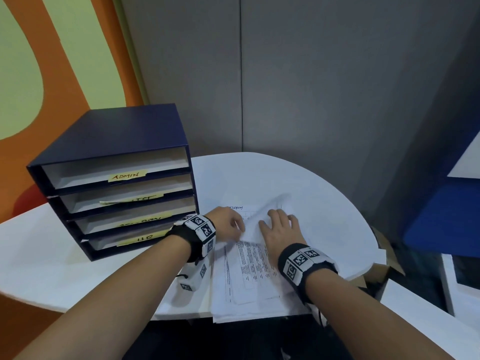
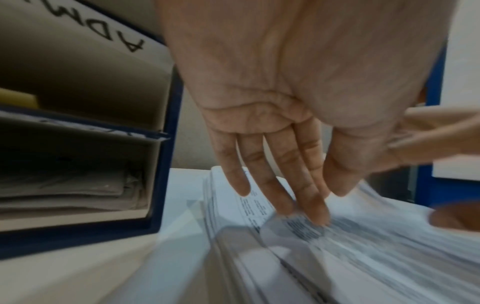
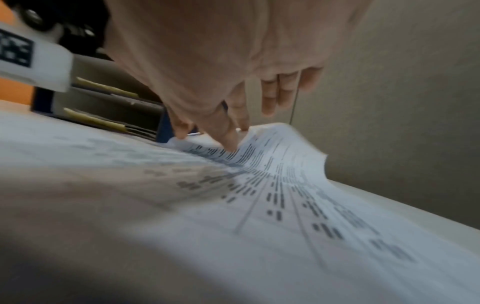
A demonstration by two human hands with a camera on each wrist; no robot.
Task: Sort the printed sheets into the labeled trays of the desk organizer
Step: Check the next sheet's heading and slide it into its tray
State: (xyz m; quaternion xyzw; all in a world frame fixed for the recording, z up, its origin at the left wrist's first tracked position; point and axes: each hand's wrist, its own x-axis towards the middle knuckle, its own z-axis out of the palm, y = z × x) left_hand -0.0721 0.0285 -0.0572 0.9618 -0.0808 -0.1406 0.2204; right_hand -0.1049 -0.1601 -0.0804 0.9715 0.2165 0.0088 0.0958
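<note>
Organizer (image 1: 114,162) stands at my left on the table (image 1: 324,203), just beside the paper stack (image 1: 249,276), blocking any move further left. Its four tray slots face me, open at the front; lower slot already has sheets inside, so less room there. Grey wall (image 1: 311,74) closes the far side. Bare table far and right of the stack is free. My left hand (image 1: 228,223) and right hand (image 1: 279,229) crowd the stack's far end, almost touching. Curled top sheet (image 3: 280,148) rises between them.
</note>
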